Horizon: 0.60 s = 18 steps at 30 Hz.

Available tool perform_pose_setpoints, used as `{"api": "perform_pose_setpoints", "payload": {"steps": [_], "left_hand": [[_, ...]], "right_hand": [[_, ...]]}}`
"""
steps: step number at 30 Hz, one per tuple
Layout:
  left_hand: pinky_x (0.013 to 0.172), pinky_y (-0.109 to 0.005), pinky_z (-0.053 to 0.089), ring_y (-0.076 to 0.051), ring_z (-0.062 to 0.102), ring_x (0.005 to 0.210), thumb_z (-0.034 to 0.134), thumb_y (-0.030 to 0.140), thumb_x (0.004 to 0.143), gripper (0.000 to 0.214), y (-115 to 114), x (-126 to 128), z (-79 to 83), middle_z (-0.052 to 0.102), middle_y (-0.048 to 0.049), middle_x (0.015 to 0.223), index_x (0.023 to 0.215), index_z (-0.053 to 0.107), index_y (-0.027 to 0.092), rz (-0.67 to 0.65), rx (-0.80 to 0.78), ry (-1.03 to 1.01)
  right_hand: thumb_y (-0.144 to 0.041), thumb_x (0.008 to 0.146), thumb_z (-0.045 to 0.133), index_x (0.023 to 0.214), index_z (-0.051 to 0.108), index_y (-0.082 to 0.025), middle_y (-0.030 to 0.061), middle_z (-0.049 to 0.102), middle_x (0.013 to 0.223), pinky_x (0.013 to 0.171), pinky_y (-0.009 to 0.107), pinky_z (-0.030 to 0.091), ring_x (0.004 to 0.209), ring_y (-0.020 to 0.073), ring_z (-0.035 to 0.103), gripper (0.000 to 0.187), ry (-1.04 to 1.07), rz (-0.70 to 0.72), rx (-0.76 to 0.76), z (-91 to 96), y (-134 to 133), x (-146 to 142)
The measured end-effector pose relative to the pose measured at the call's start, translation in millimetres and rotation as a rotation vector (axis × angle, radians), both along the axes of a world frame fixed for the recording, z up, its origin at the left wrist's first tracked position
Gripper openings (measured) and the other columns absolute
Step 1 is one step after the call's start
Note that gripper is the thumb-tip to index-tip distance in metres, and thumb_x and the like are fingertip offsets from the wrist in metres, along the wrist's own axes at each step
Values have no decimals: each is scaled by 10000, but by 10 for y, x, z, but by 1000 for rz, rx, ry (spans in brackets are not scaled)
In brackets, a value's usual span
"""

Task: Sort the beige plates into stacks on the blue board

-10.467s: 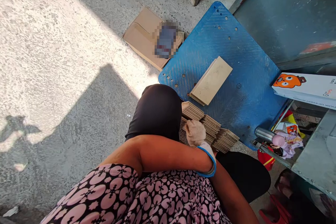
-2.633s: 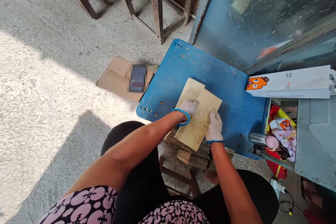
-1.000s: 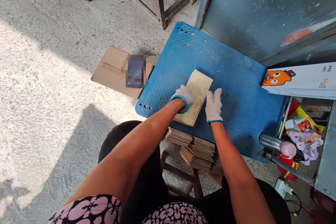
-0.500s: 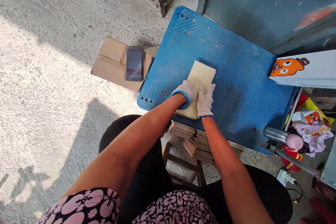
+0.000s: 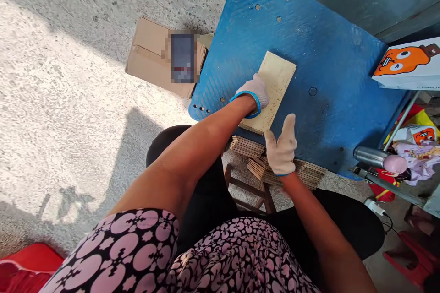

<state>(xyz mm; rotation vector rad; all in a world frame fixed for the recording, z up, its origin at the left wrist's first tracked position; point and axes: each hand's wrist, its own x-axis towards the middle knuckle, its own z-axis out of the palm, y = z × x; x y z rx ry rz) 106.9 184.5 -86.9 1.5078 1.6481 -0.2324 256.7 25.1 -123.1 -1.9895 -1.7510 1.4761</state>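
A pale yellow, flat rectangular board [image 5: 279,78] lies on the blue tabletop [image 5: 330,55], dark specks scattered over its surface. Its lower edge looks layered, so there may be more than one sheet. My left hand [image 5: 253,91], in a white glove with a blue cuff, rests on the board's left side with its fingers curled; whatever they hold is hidden beneath. Off the board's lower right corner, my gloved right hand [image 5: 282,146] is raised with fingers stretched and thumb apart, holding nothing. Below it, stacks of thin brown slats [image 5: 249,147] sit by the table's near edge.
Flattened cardboard [image 5: 146,50] with a blurred dark rectangle lies on the floor at left. A white box with an orange cartoon [image 5: 402,62] stands at right, above a steel flask [image 5: 371,156] with a pink lid. A wooden stool [image 5: 245,186] is under the slats.
My right hand has lifted off the board and moved down toward the near table edge, its fingers opening out. My left hand stays on the board. The whole view has shifted.
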Motion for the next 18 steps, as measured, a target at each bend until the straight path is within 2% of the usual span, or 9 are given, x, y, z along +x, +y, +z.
{"api": "perform_pose_setpoints", "payload": {"steps": [1,2,3,5,7,9,12,18], "left_hand": [[929,-392,453,-332,571,1165,614,312,840,662,-7,1,48,573,-257,1280,1377,343,37,-8,8,-16],[927,-383,454,-324,571,1164,610,313,848,649,-20,4,105,569,-256,1287,1377,348,44,-15,15,-29],[929,-374,451,-317,568,1168,606,313,855,635,-38,9,168,566,-253,1294,1375,355,50,-23,25,-39],[943,-364,442,-307,560,1178,610,309,861,622,-86,25,303,564,-246,1301,1371,364,53,-37,60,-50],[943,-359,441,-309,558,1180,620,322,856,625,-146,41,425,563,-238,1307,1365,376,54,-48,102,-73],[936,-354,444,-312,559,1180,624,341,851,632,-212,46,513,559,-223,1321,1369,381,71,-56,128,-105],[947,-348,435,-313,551,1193,606,335,861,620,-318,19,585,564,-211,1325,1381,379,83,-69,148,-142],[979,-374,429,-317,550,1199,625,265,857,549,-554,-93,686,587,-206,1307,1343,444,87,-42,86,-168]], "right_hand": [[-578,928,409,1551,182,-192,104,239,1590,1130,522,307,1471,279,190,767,-59,6,70,40,-233,5],[-565,920,444,1529,260,-148,137,254,1581,1152,524,282,1475,298,166,761,-187,82,260,66,-448,-2],[-534,916,476,1498,320,-105,176,283,1560,1163,545,255,1471,323,167,740,-261,203,419,75,-634,-16],[-477,917,506,1453,392,-93,201,383,1492,1163,592,223,1446,354,223,670,-319,429,553,46,-895,-59],[-441,915,520,1428,429,-91,210,450,1429,1159,625,190,1413,377,274,628,-360,579,532,-19,-1012,-102],[-415,907,533,1420,437,-71,227,459,1413,1158,646,145,1398,396,280,625,-399,642,455,-85,-1035,-131],[-372,899,547,1423,422,-41,249,417,1448,1153,664,93,1405,405,247,633,-410,671,391,-146,-1017,-146],[-367,890,553,1437,401,-32,247,403,1463,1161,637,98,1408,398,249,660,-427,673,436,-141,-1029,-161]]}}
